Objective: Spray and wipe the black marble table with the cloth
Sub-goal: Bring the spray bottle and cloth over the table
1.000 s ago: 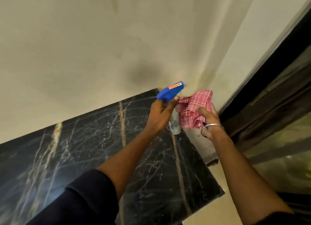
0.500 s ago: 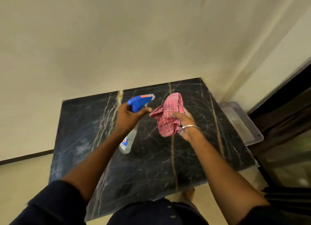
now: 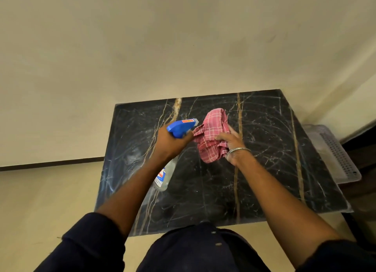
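Cream wall (image 3: pixel 142 48) and pale floor frame a black marble desk (image 3: pixel 264 170) with gold veins, standing against the wall directly ahead of the person. On the left, the left hand (image 3: pixel 168 143) is closed around the neck of a spray bottle (image 3: pixel 164 176), the forefinger apparently near the trigger under the blue spray head (image 3: pixel 181 127). The clear body hangs down and back toward the person, so its long axis runs near to far, with the nozzle aimed toward the far middle of the desk and close to the cloth. Just to the right, nearly touching the nozzle, a pink checked cloth (image 3: pixel 211 137) is bunched in the right hand (image 3: pixel 232 145), fingers curled loosely around its folds; a metal bangle (image 3: pixel 238 149) circles that wrist. Both hands hover above the desk's centre, neither touching it. Pale streaks show on the marble. For a clean spray, the cloth likely needs to shift rightward. Further right, a perforated plastic tray (image 3: pixel 333 155) sits beside the desk's edge.
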The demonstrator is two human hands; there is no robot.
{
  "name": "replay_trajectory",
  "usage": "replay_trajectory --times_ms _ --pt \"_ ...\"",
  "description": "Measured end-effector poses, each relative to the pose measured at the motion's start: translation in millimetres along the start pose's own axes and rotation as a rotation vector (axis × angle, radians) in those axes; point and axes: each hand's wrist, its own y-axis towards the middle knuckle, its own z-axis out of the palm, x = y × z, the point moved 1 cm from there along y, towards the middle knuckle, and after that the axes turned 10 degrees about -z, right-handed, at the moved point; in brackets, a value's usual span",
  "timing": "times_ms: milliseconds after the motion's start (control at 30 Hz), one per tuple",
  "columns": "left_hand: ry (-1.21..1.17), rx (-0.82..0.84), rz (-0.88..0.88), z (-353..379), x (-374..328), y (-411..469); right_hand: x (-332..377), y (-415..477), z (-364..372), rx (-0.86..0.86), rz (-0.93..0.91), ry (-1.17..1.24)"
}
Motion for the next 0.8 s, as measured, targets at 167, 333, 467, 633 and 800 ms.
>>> replay_trajectory --times_ms 167,333,467,633,800 --pt "0.051 -0.074 -0.034 -4.7 0.7 3.6 3.0 13.2 0.1 0.000 0.011 -0.010" --pt "0.057 -0.117 -0.094 -18.6 7.7 9.4 0.2 23.0 9.0 0.036 0.030 -0.036" --pt "0.101 -0.148 -0.111 -34.0 18.2 16.5 -2.4 26.7 24.1 0.055 0.042 -0.019" --pt "0.106 -0.131 -0.089 -60.1 27.1 31.1 -12.5 36.7 49.9 0.047 0.040 -0.015" --pt "0.185 -0.107 -0.113 -100.4 51.7 58.2 -35.8 42.3 95.5 0.038 0.052 -0.007"
